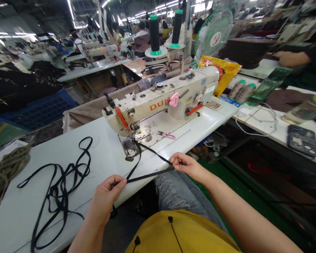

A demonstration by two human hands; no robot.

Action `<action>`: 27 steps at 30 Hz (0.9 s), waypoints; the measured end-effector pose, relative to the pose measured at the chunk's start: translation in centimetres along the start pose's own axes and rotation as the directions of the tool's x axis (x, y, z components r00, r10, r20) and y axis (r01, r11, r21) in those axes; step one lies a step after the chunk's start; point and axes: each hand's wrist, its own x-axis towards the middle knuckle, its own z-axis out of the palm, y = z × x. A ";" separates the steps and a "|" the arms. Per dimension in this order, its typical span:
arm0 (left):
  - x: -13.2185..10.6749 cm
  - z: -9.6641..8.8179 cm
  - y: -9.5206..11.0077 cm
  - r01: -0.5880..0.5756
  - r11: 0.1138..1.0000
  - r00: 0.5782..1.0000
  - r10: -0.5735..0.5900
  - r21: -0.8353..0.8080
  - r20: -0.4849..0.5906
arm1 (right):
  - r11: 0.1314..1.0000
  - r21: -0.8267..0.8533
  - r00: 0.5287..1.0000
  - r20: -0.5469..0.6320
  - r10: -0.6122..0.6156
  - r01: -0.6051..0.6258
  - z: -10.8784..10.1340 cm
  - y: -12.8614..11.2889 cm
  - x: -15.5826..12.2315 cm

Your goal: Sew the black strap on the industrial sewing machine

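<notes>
Between my two hands runs a narrow black strap [150,174], drawn nearly straight just above the table's front edge. My left hand [109,191] pinches it between thumb and fingers. At the other end my right hand [184,164] has its fingers closed on the strap too. From each hand a length of it leads back to the needle area of a white sewing machine [158,102], under the presser foot. A tangled heap of similar black strap [61,189] lies on the white table [102,154] to the left.
Pink thread snips [167,135] lie on the machine bed. Black thread cones [155,35] and a green fan [214,31] stand behind. At right, another table holds a phone [302,140] and a bottle [304,109], near another person's arm [292,59]. Olive cord [7,172] is bunched far left.
</notes>
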 end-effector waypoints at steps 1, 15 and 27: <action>0.0 -0.1 0.0 0.001 1.000 1.000 -0.001 -0.001 -0.001 | 1.000 0.017 1.000 -0.007 -0.007 0.007 0.1 0.0 0.0; -0.2 -0.7 -0.1 0.023 0.996 0.999 -0.026 -0.086 -0.029 | 0.967 -0.232 0.992 -0.049 -0.120 0.106 1.0 -1.6 -0.3; 0.1 -1.2 -0.6 0.021 0.997 0.999 -0.023 -0.081 -0.026 | 0.955 -0.278 0.992 -0.038 -0.121 0.105 1.1 -1.7 -0.2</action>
